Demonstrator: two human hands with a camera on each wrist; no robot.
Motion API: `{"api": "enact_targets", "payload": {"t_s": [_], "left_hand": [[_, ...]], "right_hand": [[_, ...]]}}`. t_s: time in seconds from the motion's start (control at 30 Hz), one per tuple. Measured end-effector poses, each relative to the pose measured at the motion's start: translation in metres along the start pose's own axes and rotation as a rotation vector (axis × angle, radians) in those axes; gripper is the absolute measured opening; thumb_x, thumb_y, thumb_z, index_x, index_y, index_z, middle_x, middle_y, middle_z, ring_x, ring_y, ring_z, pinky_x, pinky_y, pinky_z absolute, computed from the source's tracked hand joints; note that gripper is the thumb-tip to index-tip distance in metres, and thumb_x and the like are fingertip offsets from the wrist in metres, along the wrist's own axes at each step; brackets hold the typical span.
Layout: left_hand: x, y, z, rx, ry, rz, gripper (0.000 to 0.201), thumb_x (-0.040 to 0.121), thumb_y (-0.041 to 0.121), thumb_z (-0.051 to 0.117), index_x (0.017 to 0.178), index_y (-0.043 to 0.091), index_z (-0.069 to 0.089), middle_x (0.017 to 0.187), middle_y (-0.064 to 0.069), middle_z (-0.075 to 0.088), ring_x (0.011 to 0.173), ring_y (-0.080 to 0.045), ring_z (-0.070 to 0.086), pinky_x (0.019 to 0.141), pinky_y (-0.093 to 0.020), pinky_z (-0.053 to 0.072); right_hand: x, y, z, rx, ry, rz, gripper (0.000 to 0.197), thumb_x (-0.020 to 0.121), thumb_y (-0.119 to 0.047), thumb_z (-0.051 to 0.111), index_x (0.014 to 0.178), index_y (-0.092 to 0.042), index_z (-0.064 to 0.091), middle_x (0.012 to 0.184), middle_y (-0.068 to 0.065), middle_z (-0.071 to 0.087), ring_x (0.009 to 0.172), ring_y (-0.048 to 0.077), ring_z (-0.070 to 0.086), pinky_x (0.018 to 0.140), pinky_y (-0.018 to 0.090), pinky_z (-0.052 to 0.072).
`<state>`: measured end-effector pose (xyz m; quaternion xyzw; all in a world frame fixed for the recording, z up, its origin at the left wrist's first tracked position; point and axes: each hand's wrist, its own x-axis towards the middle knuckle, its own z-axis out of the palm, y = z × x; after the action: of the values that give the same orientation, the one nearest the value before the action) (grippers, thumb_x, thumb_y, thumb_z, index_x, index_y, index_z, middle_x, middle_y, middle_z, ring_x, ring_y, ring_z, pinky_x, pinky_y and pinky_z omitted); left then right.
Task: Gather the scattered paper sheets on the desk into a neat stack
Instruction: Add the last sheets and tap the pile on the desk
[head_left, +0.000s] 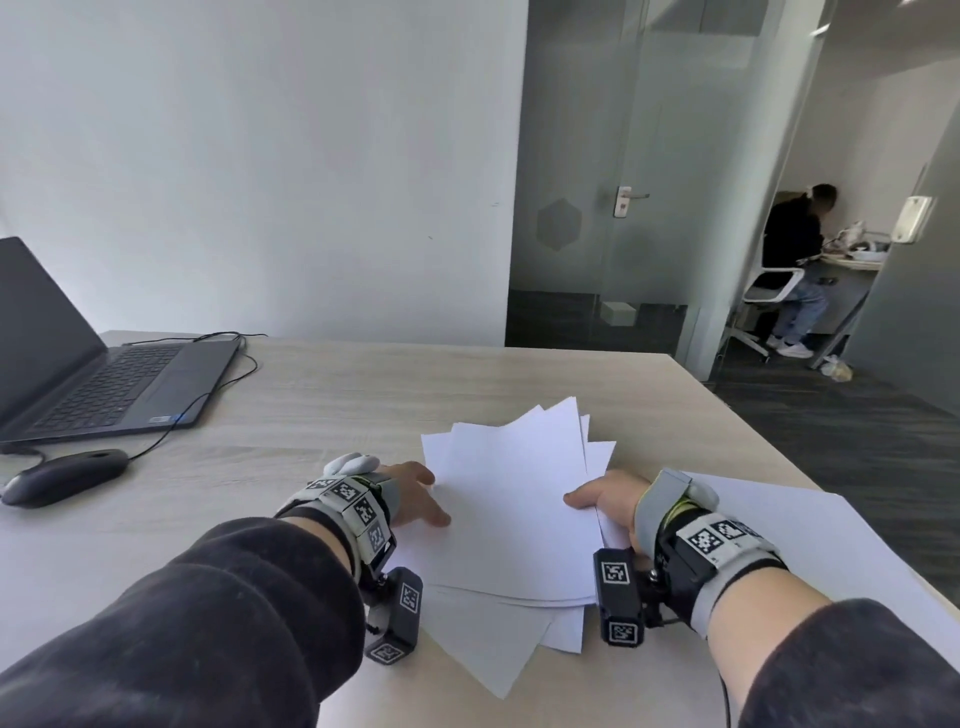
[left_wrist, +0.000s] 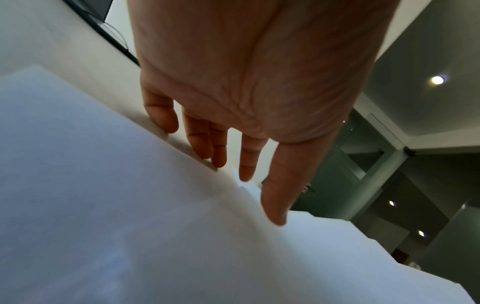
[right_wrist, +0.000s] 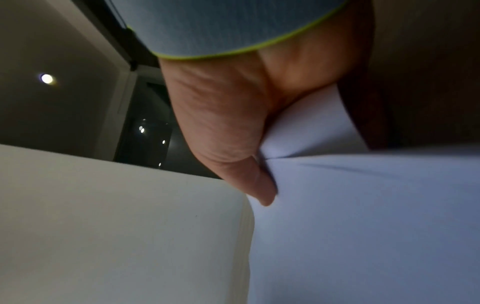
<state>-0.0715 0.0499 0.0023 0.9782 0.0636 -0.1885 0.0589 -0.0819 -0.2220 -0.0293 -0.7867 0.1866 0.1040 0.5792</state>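
Several paper sheets (head_left: 511, 514) are lying fanned and overlapping on the worktop (head_left: 363, 395), near its right edge; one more sheet (head_left: 810, 535) is lying apart at your right. Your left hand (head_left: 410, 493) is resting straight fingers against the pile's left edge, likely to square it. Your right hand (head_left: 605, 501) is pinching the right edge, thumb on top. The sheets are showing no legible writing.

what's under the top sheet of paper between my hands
More white sheets, fanned out with corners showing at its near and far ends, lying on the desk. How many is hidden.
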Motion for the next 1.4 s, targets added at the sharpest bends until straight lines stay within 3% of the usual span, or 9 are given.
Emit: {"api": "enact_targets", "payload": {"t_s": [0.13,0.23,0.33,0.47,0.6,0.83,0.97,1.17,1.4], "left_hand": [[0.033,-0.021,0.006,-0.376,0.029,-0.075,0.128,0.039,0.099,0.056,0.153,0.048,0.027,0.157,0.009,0.042,0.147,-0.02,0.033,0.116,-0.037,0.023],[0.057,-0.041,0.01,-0.723,0.032,-0.029,0.137,0.03,0.094,0.072,0.15,0.036,0.038,0.138,-0.002,0.062,0.13,-0.029,0.057,0.111,-0.047,0.041],[0.041,-0.049,0.001,-1.078,-0.061,0.127,0.084,0.051,0.053,0.091,0.124,0.017,0.069,0.116,-0.012,0.076,0.114,-0.038,0.068,0.105,-0.057,0.049],[0.029,-0.053,-0.002,-1.34,-0.069,0.251,0.034,0.087,0.009,0.077,0.119,0.0,0.069,0.113,-0.025,0.074,0.108,-0.045,0.069,0.098,-0.06,0.053],[0.031,-0.047,0.003,-1.422,0.078,0.267,0.025,0.081,0.016,0.08,0.103,0.008,0.074,0.105,-0.023,0.076,0.099,-0.044,0.072,0.093,-0.062,0.055],[0.028,-0.035,-0.005,-1.671,0.263,0.383,0.011,0.097,0.013,0.064,0.105,0.012,0.072,0.091,-0.011,0.077,0.071,-0.025,0.072,0.073,-0.041,0.062],[0.02,-0.034,-0.014,-1.774,0.268,0.479,0.01,0.096,0.012,0.066,0.103,0.014,0.072,0.092,-0.009,0.077,0.075,-0.026,0.071,0.076,-0.04,0.062],[0.017,-0.043,-0.028,-1.453,0.308,0.592,0.033,0.067,0.02,0.075,0.1,0.016,0.071,0.099,-0.01,0.078,0.092,-0.033,0.074,0.09,-0.049,0.059],[0.014,-0.049,-0.045,-1.702,0.402,0.629,0.014,0.083,0.008,0.078,0.094,0.013,0.072,0.091,-0.006,0.078,0.08,-0.026,0.072,0.079,-0.038,0.059]], "right_hand": [[-0.003,0.0,0.011,0.044,-0.049,-0.254,0.023,0.086,-0.019,0.075,0.104,-0.004,0.071,0.11,0.013,0.075,0.101,0.032,0.071,0.101,0.049,0.051],[-0.005,-0.003,0.013,0.092,-0.102,-0.371,0.038,0.078,-0.038,0.081,0.101,-0.008,0.074,0.105,0.015,0.077,0.101,0.037,0.072,0.097,0.053,0.054],[-0.011,-0.009,0.01,0.106,-0.124,-0.438,0.06,0.063,-0.05,0.086,0.1,-0.004,0.075,0.107,0.022,0.074,0.102,0.046,0.069,0.09,0.047,0.055],[-0.007,-0.014,0.013,0.148,-0.059,-0.45,0.089,0.048,-0.063,0.091,0.099,0.004,0.064,0.102,0.023,0.073,0.096,0.041,0.071,0.094,0.057,0.055],[-0.011,-0.014,0.02,0.164,-0.081,-0.44,0.025,0.093,-0.036,0.068,0.103,-0.013,0.065,0.081,-0.01,0.072,0.077,0.006,0.07,0.071,0.021,0.054],[-0.012,-0.007,0.029,0.185,-0.114,-0.406,0.013,0.104,-0.03,0.051,0.098,-0.028,0.062,0.094,-0.015,0.067,0.087,-0.001,0.061,0.066,0.008,0.045],[-0.012,-0.013,0.029,0.237,-0.138,-0.449,0.016,0.096,-0.007,0.063,0.104,-0.017,0.071,0.101,-0.002,0.077,0.097,0.017,0.072,0.078,0.023,0.056],[-0.014,-0.026,0.023,0.217,-0.116,-0.52,0.016,0.09,0.001,0.068,0.1,-0.009,0.075,0.101,0.009,0.078,0.097,0.031,0.073,0.088,0.039,0.058],[-0.027,-0.065,0.026,0.298,-0.112,-0.682,0.018,0.09,-0.002,0.068,0.101,-0.014,0.073,0.095,-0.001,0.079,0.088,0.016,0.075,0.076,0.024,0.059]]}}
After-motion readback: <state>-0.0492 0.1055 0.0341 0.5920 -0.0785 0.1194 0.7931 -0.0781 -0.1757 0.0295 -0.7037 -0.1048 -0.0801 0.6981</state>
